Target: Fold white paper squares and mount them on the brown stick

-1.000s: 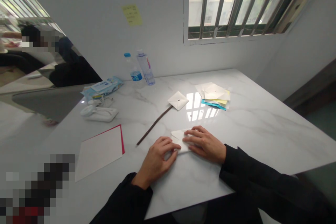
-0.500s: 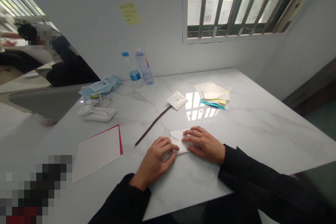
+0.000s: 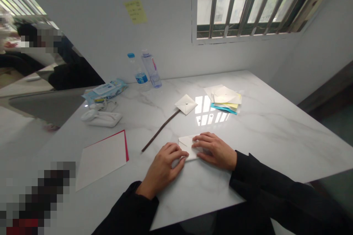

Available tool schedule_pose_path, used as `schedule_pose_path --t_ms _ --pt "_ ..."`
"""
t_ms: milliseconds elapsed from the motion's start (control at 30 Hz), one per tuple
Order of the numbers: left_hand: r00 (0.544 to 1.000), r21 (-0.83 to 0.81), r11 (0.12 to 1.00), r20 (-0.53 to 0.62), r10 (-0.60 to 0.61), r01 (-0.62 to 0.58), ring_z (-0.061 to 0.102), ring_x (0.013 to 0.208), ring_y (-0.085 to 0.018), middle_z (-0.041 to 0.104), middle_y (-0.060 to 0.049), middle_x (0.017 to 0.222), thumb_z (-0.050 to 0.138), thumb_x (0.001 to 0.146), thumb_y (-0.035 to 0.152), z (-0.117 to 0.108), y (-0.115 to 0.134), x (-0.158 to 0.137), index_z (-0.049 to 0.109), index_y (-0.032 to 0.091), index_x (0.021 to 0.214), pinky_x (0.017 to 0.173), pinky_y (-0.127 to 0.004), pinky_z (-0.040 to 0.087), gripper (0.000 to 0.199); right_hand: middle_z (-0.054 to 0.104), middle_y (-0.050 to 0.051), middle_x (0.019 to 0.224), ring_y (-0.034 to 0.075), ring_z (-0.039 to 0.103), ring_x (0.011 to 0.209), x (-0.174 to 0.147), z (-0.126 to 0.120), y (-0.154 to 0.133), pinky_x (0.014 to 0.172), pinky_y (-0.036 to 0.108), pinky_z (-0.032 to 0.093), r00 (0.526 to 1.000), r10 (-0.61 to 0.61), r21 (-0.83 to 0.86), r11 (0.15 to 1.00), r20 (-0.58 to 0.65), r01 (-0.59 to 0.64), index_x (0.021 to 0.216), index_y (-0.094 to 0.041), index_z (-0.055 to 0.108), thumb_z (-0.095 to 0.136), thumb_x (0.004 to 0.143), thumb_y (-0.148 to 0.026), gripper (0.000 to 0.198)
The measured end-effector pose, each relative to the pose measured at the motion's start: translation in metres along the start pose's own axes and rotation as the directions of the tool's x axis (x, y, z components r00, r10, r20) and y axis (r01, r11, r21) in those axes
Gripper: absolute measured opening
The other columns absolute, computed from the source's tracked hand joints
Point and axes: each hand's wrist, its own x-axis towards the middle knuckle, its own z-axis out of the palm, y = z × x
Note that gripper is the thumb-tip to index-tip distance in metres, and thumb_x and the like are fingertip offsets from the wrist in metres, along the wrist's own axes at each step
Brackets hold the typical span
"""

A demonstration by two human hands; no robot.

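Note:
A small piece of folded white paper (image 3: 186,141) lies flat on the marble-patterned table, a crease running across its visible upper left part. At its lower left edge, my left hand (image 3: 165,167) has thumb and fingertips closed together on the paper. My right hand (image 3: 216,151) rests over the right side with its fingers stretched out, hiding that part. Beyond them lies a folded square of white paper (image 3: 190,108) with a small shiny dot at its centre. A thin brown stick (image 3: 161,129) runs from its left side toward my left hand.
White and red sheets (image 3: 102,163) lie at left. Behind them are a white case with a cable (image 3: 102,118), a wipes pack (image 3: 106,90) and two bottles (image 3: 142,77) (image 3: 152,68). Coloured papers (image 3: 224,97) are stacked at back right. A person (image 3: 66,58) sits far left.
The view has shifted very slightly. Both hands and the folded paper stay in practically the same place.

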Motion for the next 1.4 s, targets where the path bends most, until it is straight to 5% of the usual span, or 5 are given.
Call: schedule_pose_path --t_ms 333,600,867,1100,1400 --pt "0.999 0.050 0.999 0.033 0.021 -0.022 0.064 0.115 -0.026 0.070 -0.006 0.123 0.069 0.100 0.023 0.0013 -0.0032 -0.0031 0.073 0.030 0.128 0.106 -0.049 0.052 0.029 0.071 0.010 0.140 0.031 0.063 0.129 0.0012 -0.0025 0.0012 0.112 0.054 0.051 1.000 0.009 0.071 0.997 0.022 -0.011 0.128 -0.024 0.071 0.072 0.098 -0.031 0.031" --pt "0.994 -0.141 0.984 -0.003 -0.109 0.108 0.069 0.116 -0.022 0.075 0.000 0.119 0.074 0.095 0.020 -0.0037 -0.0034 -0.0025 0.054 0.034 0.150 0.109 -0.042 0.052 0.060 0.071 0.011 0.140 0.032 0.062 0.128 0.0017 -0.0077 0.0010 0.112 0.054 0.051 0.999 0.004 0.131 0.991 0.039 -0.009 0.127 -0.023 0.071 0.076 0.096 -0.035 0.034" --pt "0.989 -0.131 0.983 -0.061 -0.136 0.128 0.073 0.100 -0.020 0.075 0.002 0.100 0.073 0.097 0.025 -0.0005 -0.0064 -0.0055 0.066 0.030 0.130 0.096 -0.036 0.056 0.034 0.073 0.010 0.136 0.030 0.064 0.125 0.0033 -0.0054 0.0005 0.110 0.053 0.052 0.999 0.030 0.131 0.991 0.031 -0.034 0.121 -0.023 0.071 0.066 0.103 -0.031 0.020" --pt "0.999 -0.047 0.999 -0.034 -0.025 0.024 0.069 0.105 -0.022 0.075 -0.003 0.105 0.066 0.102 0.022 0.0019 -0.0058 -0.0015 0.073 0.027 0.118 0.095 -0.038 0.056 0.018 0.073 0.013 0.132 0.031 0.064 0.126 0.0024 -0.0028 -0.0008 0.110 0.053 0.054 0.995 0.100 0.153 0.983 -0.008 -0.098 0.143 -0.021 0.058 0.073 0.093 -0.021 0.052" --pt "1.000 0.049 0.998 0.001 0.026 -0.026 0.064 0.103 -0.023 0.070 -0.006 0.109 0.063 0.105 0.022 0.0040 -0.0056 -0.0019 0.077 0.027 0.114 0.092 -0.042 0.054 0.017 0.074 0.012 0.129 0.030 0.064 0.126 0.0016 -0.0016 -0.0013 0.110 0.053 0.054 0.994 0.110 0.127 0.986 -0.009 -0.108 0.141 -0.022 0.059 0.075 0.091 -0.020 0.053"
